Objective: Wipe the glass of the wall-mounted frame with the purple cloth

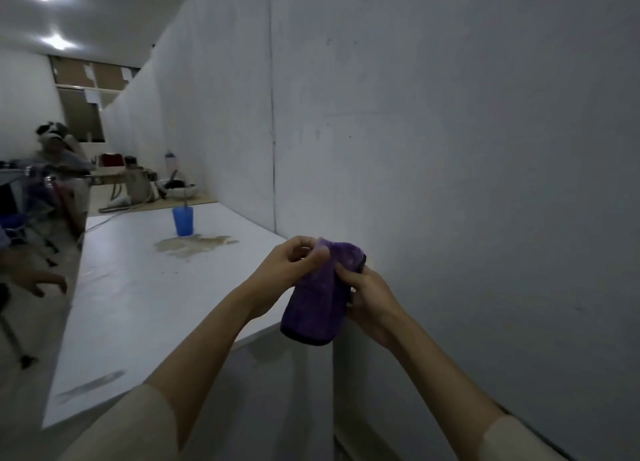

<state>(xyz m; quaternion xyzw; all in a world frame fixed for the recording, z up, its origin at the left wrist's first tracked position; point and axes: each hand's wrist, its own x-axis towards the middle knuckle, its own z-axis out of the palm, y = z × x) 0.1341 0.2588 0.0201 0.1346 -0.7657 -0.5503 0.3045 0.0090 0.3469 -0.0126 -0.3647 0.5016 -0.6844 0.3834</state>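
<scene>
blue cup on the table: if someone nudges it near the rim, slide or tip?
Probably tips. The blue cup stands upright and looks taller than wide, with something thin sticking out of its top. It looks like light plastic, so little should hold it down. The spill at its base may let it slide first; how full it is can't be seen.
</scene>
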